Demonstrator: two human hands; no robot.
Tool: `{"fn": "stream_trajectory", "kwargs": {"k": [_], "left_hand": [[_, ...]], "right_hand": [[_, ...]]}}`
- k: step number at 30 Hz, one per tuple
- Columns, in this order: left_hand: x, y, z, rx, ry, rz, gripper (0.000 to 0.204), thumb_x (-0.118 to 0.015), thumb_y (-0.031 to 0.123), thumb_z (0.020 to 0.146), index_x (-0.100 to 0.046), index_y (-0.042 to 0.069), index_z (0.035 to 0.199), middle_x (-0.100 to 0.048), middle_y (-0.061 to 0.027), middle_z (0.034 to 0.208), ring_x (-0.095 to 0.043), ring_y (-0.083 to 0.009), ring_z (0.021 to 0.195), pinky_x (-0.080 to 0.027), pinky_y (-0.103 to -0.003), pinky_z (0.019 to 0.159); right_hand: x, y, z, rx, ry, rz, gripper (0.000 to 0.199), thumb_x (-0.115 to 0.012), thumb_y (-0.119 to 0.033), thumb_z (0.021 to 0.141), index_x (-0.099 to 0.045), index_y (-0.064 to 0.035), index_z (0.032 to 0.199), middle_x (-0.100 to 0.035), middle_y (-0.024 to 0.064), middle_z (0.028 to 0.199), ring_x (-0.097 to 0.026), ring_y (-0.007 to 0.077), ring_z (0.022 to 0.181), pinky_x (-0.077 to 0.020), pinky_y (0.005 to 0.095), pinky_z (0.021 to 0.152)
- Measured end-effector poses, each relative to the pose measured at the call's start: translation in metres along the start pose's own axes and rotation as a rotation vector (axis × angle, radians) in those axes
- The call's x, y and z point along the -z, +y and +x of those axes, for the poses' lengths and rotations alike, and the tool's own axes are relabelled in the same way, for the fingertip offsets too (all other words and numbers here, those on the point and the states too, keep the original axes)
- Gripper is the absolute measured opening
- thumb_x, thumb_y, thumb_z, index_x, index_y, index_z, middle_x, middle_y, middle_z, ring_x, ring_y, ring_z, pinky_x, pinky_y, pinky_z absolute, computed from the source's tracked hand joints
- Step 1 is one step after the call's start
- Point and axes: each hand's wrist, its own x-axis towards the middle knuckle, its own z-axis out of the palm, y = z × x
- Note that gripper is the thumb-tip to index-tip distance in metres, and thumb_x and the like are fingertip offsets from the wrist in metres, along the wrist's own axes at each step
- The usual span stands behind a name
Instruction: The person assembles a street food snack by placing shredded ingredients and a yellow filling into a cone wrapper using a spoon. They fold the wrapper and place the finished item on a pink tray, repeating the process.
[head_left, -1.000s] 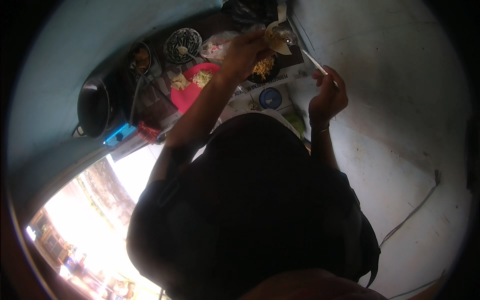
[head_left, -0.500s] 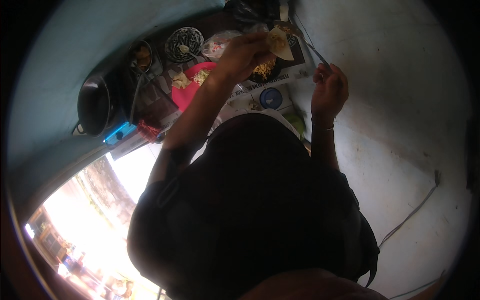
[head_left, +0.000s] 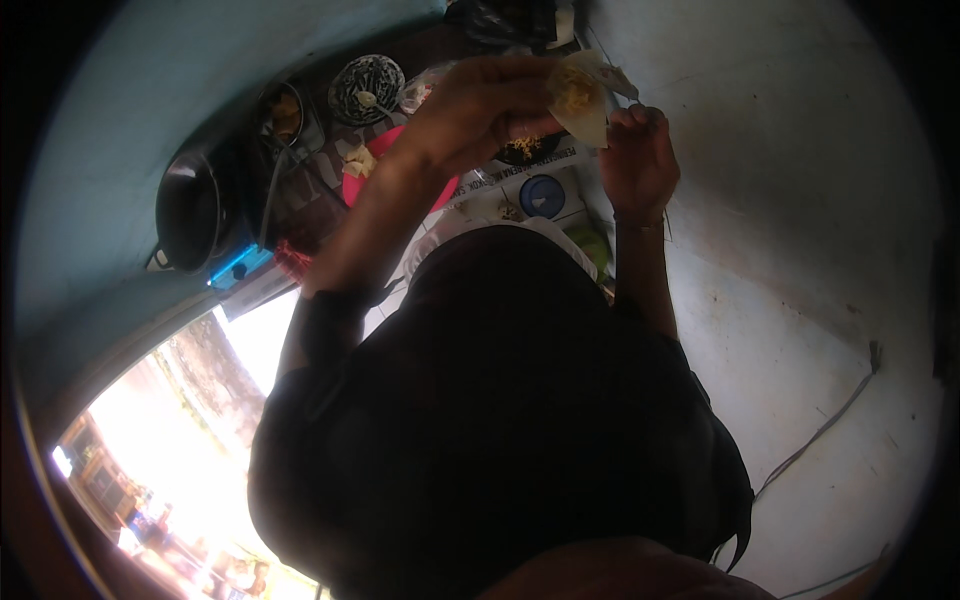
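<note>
My left hand (head_left: 490, 105) is raised above the table, its fingers closed on a thin pale wrapper sheet (head_left: 597, 130) that carries a small heap of yellowish filling (head_left: 576, 92). At the sheet's far right edge is the head of a metal spoon (head_left: 617, 80), partly hidden by the sheet. My right hand (head_left: 640, 160) grips the spoon's handle, fingers curled. Below the wrapper, a dark bowl (head_left: 535, 158) holds more yellow, shredded-looking filling. Under my left forearm lies a pink plate (head_left: 443, 192), mostly covered, with folded wrappers (head_left: 360, 160) on it.
At the left stand a black wok (head_left: 188, 210) and a pot (head_left: 280, 112) with brown pieces inside. A speckled plate (head_left: 366, 88) with a spoon sits at the back. A blue-lidded container (head_left: 542, 196) is near my body. The pale wall (head_left: 780, 200) rises close on the right.
The wrapper has come nearer and slightly right with my left hand, and more filling shows on it. My right hand has moved left and up, bringing the spoon to the wrapper.
</note>
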Motion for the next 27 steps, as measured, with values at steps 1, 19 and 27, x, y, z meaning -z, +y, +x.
{"fn": "stream_trajectory", "kwargs": {"k": [1, 19, 27], "left_hand": [[-0.003, 0.001, -0.001, -0.007, -0.025, 0.001, 0.042, -0.057, 0.002, 0.090, -0.047, -0.011, 0.130, -0.060, -0.0193, 0.118, -0.062, -0.0242, 0.108, -0.056, -0.032, 0.092], [-0.020, -0.001, 0.002, 0.090, -0.249, -0.132, 0.040, -0.055, 0.001, 0.093, -0.045, -0.010, 0.131, -0.060, -0.0211, 0.117, -0.066, -0.0263, 0.104, -0.058, -0.033, 0.089], [-0.023, -0.002, 0.001, 0.118, -0.249, -0.201, 0.042, -0.055, -0.001, 0.093, -0.043, -0.009, 0.132, -0.061, -0.0202, 0.115, -0.068, -0.0249, 0.098, -0.062, -0.029, 0.079]], "right_hand": [[-0.003, 0.000, 0.003, -0.006, 0.012, 0.021, 0.017, -0.050, -0.025, 0.099, -0.057, -0.0106, 0.103, -0.061, 0.0046, 0.101, -0.056, 0.0189, 0.096, -0.0418, 0.0353, 0.079], [-0.006, -0.013, 0.017, -0.033, 0.098, -0.116, 0.024, -0.039, -0.022, 0.100, -0.056, -0.0058, 0.105, -0.059, 0.0041, 0.098, -0.056, 0.0231, 0.104, -0.0423, 0.0409, 0.094], [-0.006, -0.016, 0.015, -0.047, 0.116, -0.074, 0.025, -0.040, -0.023, 0.100, -0.057, -0.0054, 0.106, -0.059, 0.0043, 0.096, -0.057, 0.0231, 0.101, -0.0425, 0.0425, 0.095]]}}
